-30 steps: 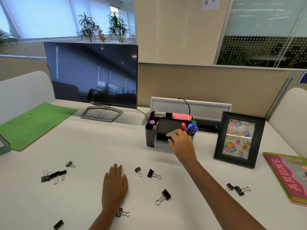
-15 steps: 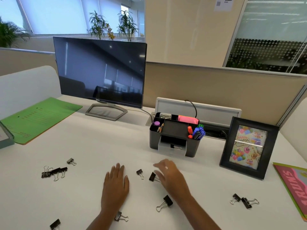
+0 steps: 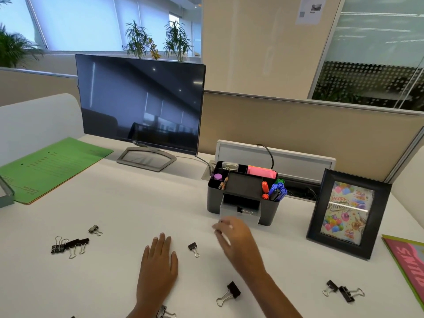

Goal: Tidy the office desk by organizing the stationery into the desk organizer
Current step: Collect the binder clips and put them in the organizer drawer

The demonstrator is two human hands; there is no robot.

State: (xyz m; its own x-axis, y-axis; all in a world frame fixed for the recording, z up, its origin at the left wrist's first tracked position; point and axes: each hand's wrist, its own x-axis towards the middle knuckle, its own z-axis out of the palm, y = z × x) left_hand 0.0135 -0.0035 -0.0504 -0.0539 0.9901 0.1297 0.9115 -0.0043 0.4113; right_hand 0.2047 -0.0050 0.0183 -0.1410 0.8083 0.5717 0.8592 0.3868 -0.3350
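1. White worktop (image 3: 137, 203) in a partitioned office carries everything; the dark desk organizer (image 3: 243, 193) stands toward its back, right of centre, just in front of a grey cable box.
2. Its small grey drawer (image 3: 239, 214) is pulled out, and one binder clip (image 3: 245, 211) lies inside it.
3. Right hand (image 3: 234, 239) hovers blurred just in front of the drawer, fingers curled; I cannot tell whether it holds anything.
4. Left hand (image 3: 158, 265) lies flat and released on the worktop, palm down.
5. Loose binder clips lie around the hands: a small clip (image 3: 193, 247) between them, a larger clip (image 3: 230, 293) nearer the person, a left cluster (image 3: 68, 245) and a right pair (image 3: 343, 292).
6. Farther out stand a monitor (image 3: 140, 104) at the back left, a green folder (image 3: 52, 166) at the far left and a picture frame (image 3: 346, 214) right of the organizer.
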